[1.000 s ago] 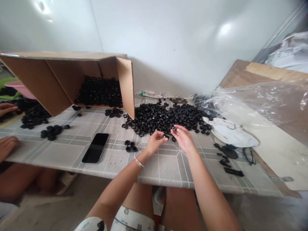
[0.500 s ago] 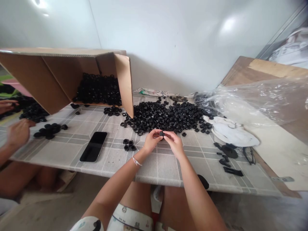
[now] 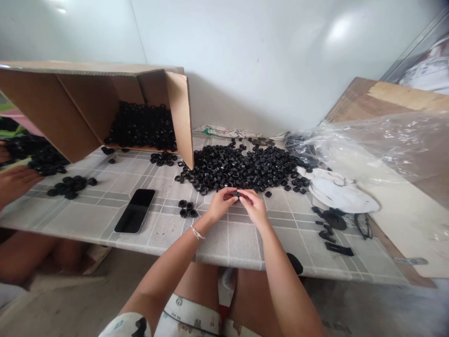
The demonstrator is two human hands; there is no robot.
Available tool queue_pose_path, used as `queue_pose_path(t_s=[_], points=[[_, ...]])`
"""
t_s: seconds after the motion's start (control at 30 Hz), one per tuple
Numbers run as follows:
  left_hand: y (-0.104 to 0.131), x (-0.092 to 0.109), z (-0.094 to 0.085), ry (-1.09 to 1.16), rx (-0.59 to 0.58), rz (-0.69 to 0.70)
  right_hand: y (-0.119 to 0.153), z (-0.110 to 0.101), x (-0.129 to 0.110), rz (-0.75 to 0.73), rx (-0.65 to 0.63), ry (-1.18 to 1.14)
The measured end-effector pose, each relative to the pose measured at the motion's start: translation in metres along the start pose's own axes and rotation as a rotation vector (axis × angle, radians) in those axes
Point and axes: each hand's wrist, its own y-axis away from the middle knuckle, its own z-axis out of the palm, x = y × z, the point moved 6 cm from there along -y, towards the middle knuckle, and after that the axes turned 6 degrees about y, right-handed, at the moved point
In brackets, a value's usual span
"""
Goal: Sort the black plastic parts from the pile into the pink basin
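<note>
Looks like we're at the fiddly bit, fingers of our left hand [image 3: 220, 206] and right hand [image 3: 254, 207] both pinching one small black piece [image 3: 236, 194] mid-frame (big pile [image 3: 242, 166] just above), so next probably calls for a steady grip.

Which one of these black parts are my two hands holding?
The small black part pinched between your left hand and right hand, at the near edge of the large pile; the pile's parts lie loose, unheld.
</note>
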Motion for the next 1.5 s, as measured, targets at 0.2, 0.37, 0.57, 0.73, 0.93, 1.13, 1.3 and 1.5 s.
queue_pose_path(t_s=[0.2,0.37,0.57,0.73,0.93,1.13,1.3,1.5], points=[[0.001,-0.002,0.002,0.074,0.021,-0.031,0.000,0.000,0.004,0.049,0.039,-0.058],[0.002,-0.004,0.002,0.096,0.027,-0.086,0.000,-0.002,0.001,0.069,0.010,-0.078],[0.003,0.000,0.003,0.064,0.003,-0.039,0.001,-0.002,0.003,0.126,-0.006,-0.056],[0.005,0.000,0.012,0.073,-0.018,-0.028,0.004,-0.002,0.012,0.221,0.043,0.014],[0.004,0.003,0.009,0.202,0.078,-0.064,0.004,0.001,0.013,0.238,0.056,-0.130],[0.004,0.002,0.004,0.309,0.130,-0.110,0.003,0.005,0.016,0.288,0.020,-0.367],[0.005,0.003,0.003,0.293,0.156,-0.112,0.003,0.008,0.014,0.294,-0.027,-0.446],[0.004,0.003,0.005,0.289,0.133,-0.104,0.003,0.006,0.012,0.305,0.007,-0.446]])
